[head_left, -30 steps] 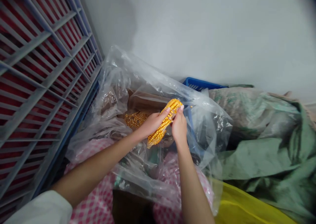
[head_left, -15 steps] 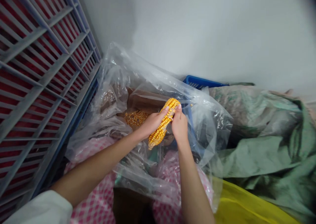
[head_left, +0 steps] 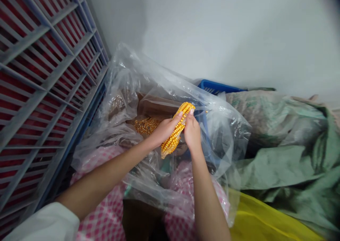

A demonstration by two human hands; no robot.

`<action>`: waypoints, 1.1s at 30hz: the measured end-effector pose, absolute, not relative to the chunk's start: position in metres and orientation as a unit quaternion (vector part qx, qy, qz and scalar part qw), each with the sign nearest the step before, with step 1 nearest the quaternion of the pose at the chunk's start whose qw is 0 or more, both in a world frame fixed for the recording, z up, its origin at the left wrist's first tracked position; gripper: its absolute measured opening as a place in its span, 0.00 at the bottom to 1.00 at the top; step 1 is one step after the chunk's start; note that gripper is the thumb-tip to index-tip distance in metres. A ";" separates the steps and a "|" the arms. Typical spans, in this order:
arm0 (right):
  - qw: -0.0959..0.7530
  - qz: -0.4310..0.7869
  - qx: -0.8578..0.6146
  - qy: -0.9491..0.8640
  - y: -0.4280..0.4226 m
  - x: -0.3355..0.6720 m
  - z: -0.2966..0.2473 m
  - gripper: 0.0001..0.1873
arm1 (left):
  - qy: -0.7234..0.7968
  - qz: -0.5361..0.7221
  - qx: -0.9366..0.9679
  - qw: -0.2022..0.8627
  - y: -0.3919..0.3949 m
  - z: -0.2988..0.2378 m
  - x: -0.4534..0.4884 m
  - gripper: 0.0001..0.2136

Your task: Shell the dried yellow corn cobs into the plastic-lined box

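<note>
A yellow ear of corn (head_left: 172,141) is held at a slant above an opened clear plastic bag (head_left: 170,79). My left hand (head_left: 166,129) is closed round its left side, the thumb lying along the kernels. My right hand (head_left: 193,134) grips the upper right side, its thumb pressed close to the tip. Between the thumbs a pale strip of the cob shows. Loose corn kernels (head_left: 146,125) lie in a heap inside the bag, partly behind my left hand. The undersides of both hands' fingers are hidden.
A large slatted crate (head_left: 47,81) rises on the left. Behind the bag stands a blue basket (head_left: 216,87) against the white wall (head_left: 239,32). Greenish sacks (head_left: 281,166) lie on the right, with a yellow sheet (head_left: 262,219) below them. Pink checked cloth (head_left: 103,212) covers my legs.
The ear of corn and both hands have shifted very slightly upward. Both hands keep their grip, and the right thumb sits a little higher by the tip.
</note>
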State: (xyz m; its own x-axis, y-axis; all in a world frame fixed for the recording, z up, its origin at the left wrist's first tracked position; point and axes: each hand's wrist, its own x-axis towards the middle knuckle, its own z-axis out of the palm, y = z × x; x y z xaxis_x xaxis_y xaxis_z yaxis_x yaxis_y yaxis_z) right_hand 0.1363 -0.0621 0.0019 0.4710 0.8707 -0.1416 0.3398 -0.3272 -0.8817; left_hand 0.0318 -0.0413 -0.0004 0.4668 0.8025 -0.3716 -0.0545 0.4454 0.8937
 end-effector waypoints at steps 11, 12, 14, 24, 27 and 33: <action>0.501 0.362 -0.702 -0.352 -0.057 0.134 -0.008 0.31 | 0.378 0.309 0.320 0.812 -0.041 -0.011 0.037 0.25; 0.504 0.364 -0.696 -0.359 -0.057 0.135 -0.006 0.31 | 0.375 0.310 0.305 0.819 -0.039 -0.009 0.036 0.24; 0.510 0.332 -0.698 -0.379 -0.058 0.137 -0.001 0.29 | 0.383 0.310 0.267 0.828 -0.034 -0.002 0.032 0.24; 0.519 0.315 -0.579 -0.544 -0.070 0.127 0.009 0.11 | 0.396 0.392 0.339 0.758 -0.018 0.006 0.019 0.25; 0.486 0.334 -0.565 -0.577 -0.071 0.130 0.009 0.10 | 0.404 0.368 0.337 0.767 -0.019 0.007 0.020 0.26; 0.429 0.337 -0.556 -0.628 -0.070 0.146 0.011 0.09 | 0.397 0.297 0.340 0.799 -0.019 0.007 0.016 0.25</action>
State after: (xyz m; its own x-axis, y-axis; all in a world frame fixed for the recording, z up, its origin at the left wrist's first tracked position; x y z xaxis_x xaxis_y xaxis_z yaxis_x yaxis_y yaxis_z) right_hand 0.1461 -0.0704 0.0108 -0.0152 0.9863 0.1640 0.4088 0.1558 -0.8992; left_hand 0.0157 -0.0192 0.0068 0.5075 0.7451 -0.4328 -0.2053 0.5923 0.7791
